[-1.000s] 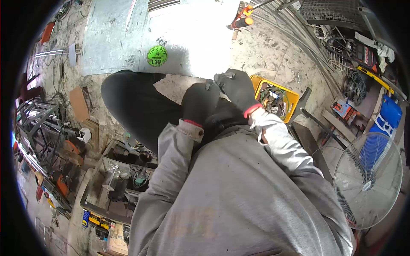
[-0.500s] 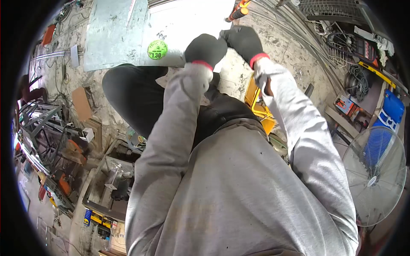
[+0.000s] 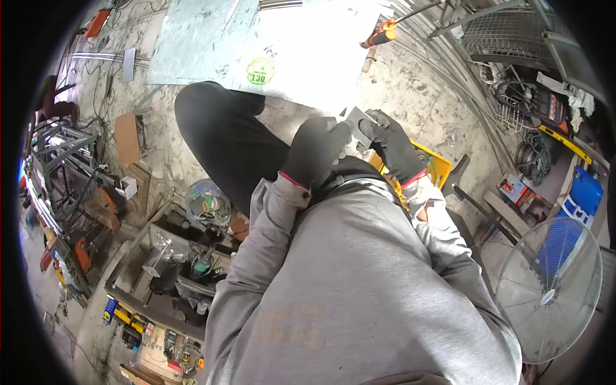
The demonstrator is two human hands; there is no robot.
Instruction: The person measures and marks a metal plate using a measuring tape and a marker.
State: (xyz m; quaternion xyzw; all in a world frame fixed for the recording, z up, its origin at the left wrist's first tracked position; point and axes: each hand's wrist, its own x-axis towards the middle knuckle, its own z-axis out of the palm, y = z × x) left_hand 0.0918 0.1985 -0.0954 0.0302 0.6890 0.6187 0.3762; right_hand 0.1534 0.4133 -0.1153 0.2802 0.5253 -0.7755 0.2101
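A small flat grey piece of sheet metal (image 3: 355, 119) is between my two gloved hands, close in front of my waist. My left hand (image 3: 316, 149), in a dark glove, has its fingers closed at the left side of the piece. From the other side, my right hand (image 3: 396, 147) pinches it, the thumb lying over its face. Beyond the hands a large shiny metal sheet (image 3: 205, 48) lies flat, with a round green sticker (image 3: 260, 70) marked 1.30. A tool with orange and black handles (image 3: 380, 34) rests at the sheet's right edge.
A yellow frame (image 3: 439, 168) stands just right of my hands. Long metal bars (image 3: 457, 96) lie along the right. A large fan (image 3: 547, 292) is at lower right. To the left are an open-topped bin of parts (image 3: 138, 263) and stacked metal frames (image 3: 61, 154).
Both hands have come back from over the large sheet toward my waist. The small metal piece now shows between them. My view has shifted slightly.
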